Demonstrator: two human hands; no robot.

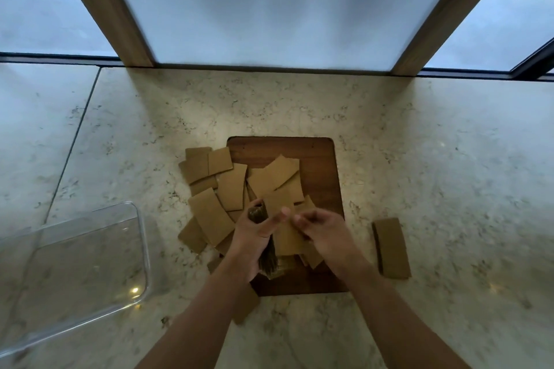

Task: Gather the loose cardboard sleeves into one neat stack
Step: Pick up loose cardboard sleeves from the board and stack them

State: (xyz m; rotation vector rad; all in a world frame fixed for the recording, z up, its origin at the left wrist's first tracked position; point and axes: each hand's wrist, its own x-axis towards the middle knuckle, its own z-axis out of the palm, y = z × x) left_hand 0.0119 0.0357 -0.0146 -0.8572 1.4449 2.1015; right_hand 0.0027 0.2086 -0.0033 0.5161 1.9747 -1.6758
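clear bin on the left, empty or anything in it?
Empty as far as visible: through the clear bin only the stone counter shows. No cardboard sleeves inside; its left part is out of frame.

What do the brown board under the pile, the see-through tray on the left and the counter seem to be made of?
The board looks like dark wood with a smooth finish: reddish brown, faint grain, rounded corners. The tray appears to be clear plastic, since the counter shows through it and its rim catches glints. The counter looks like polished stone, perhaps marble: pale, mottled with darker veining, with a seam on the left.
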